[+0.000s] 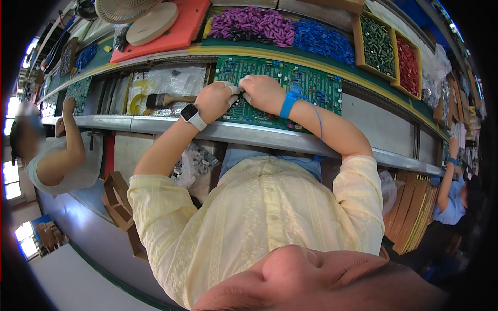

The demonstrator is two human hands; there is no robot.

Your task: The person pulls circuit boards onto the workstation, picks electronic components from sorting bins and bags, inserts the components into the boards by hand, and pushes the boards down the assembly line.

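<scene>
A large green circuit board (pixel 319 101), filled with rows of small components, lies on the rail line in front of me. My left hand (pixel 217 99) and my right hand (pixel 263 94) meet over its left half, fingertips close together. White covers sit on several of my fingertips. The fingers of both hands are bent and pressed together near the board's surface; whatever they pinch is hidden. A watch is on my left wrist, and a blue strap with a thin cord (pixel 317 119) circles my right. Left of my left hand lies a wooden-handled brush (pixel 179 99).
Beyond the board lie heaps of purple parts (pixel 254 25) and blue parts (pixel 324 42), then trays of green parts (pixel 377 46) and red parts (pixel 407 62). A red mat (pixel 181 31) and fan (pixel 124 8) stand far left. Co-workers sit on both sides. A metal rail (pixel 171 125) runs before me.
</scene>
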